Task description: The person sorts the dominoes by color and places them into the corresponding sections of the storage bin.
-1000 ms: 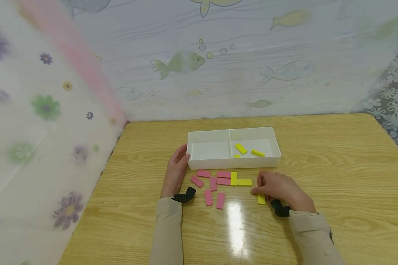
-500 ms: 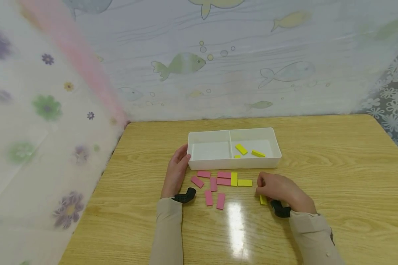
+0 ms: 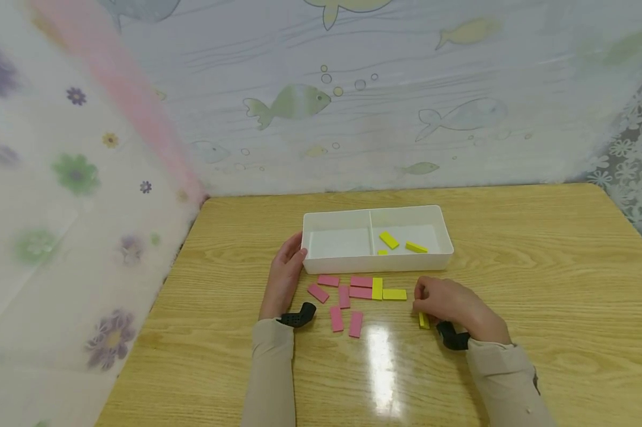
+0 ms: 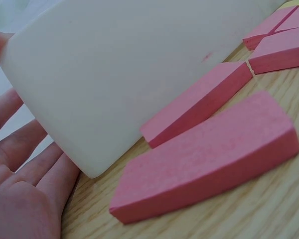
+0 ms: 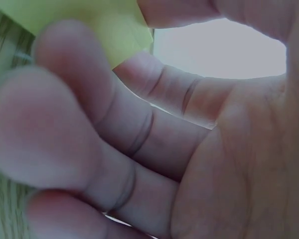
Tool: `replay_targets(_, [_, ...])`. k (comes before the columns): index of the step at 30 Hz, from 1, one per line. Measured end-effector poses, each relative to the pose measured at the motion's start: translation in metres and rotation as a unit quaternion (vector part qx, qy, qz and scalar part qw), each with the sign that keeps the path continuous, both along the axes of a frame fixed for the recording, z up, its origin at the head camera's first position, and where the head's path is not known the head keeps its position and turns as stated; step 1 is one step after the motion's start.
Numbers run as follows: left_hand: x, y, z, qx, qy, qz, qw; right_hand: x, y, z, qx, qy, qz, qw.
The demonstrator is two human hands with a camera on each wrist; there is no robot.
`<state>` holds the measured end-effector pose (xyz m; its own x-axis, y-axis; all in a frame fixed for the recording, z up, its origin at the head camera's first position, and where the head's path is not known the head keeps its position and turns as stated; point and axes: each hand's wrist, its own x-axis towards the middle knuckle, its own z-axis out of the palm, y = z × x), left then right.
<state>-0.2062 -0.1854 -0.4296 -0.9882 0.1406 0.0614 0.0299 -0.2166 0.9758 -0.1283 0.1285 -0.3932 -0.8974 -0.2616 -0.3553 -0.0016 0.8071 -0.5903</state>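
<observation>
Left hand (image 3: 283,279) lay at the left end of the white plastic two-compartment box (image 3: 385,263), fingers fairly straight along the end wall, thumb at the near corner; not clenched. In front of the box, seven flat pink rectangular blocks (image 3: 355,324) lay on the light wood-grain table (image 3: 219,267), mixed headings. Right compartment showed three small yellow blocks (image 3: 388,239). Just right of the pinks, two flat yellow tabletop blocks (image 3: 394,295): one pointing away from the person, one crosswise. Furthest right, the right hand (image 3: 457,303) had a thin yellow rectangular block (image 3: 424,321) pinched between thumb and fingertip. Key relation as I saw it: block stuck out on the near side of the pinch, long axis roughly toward the person, box beyond and leftward. Right hand nearer, left well apart. Couldn't tell whether the block touched the table.
</observation>
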Motion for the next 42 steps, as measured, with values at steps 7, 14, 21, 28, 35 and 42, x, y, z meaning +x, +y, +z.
replay_targets(7, [0.0007, -0.0009, 0.0006, -0.003, -0.001, 0.001, 1.0, -0.0005, -0.0001, 0.0015, -0.008, -0.006, 0.0, 1.0])
replay_targets(14, [-0.0007, -0.0005, 0.001, 0.001, -0.004, 0.004, 1.0, -0.0014, 0.0003, 0.0028, -0.006, 0.015, 0.029, 0.999])
replay_targets(21, [0.0004, -0.0006, 0.0021, -0.009, -0.009, 0.007, 0.9999, -0.0021, 0.0006, 0.0026, -0.005, 0.018, 0.036, 0.999])
replay_targets(28, [-0.0002, -0.0005, 0.0017, -0.008, -0.005, 0.007, 0.9999, -0.0039, 0.0008, 0.0006, -0.01, 0.01, 0.029, 0.999])
replay_targets(35, [-0.0002, -0.0011, 0.0, -0.01, -0.003, 0.006, 0.9999, -0.0033, 0.0036, -0.0003, -0.055, -0.007, 0.026, 0.998])
replay_targets(42, [0.0, -0.001, -0.0007, -0.014, -0.003, 0.002, 0.9999, -0.0044, 0.0064, 0.0, -0.067, 0.021, 0.021, 0.997])
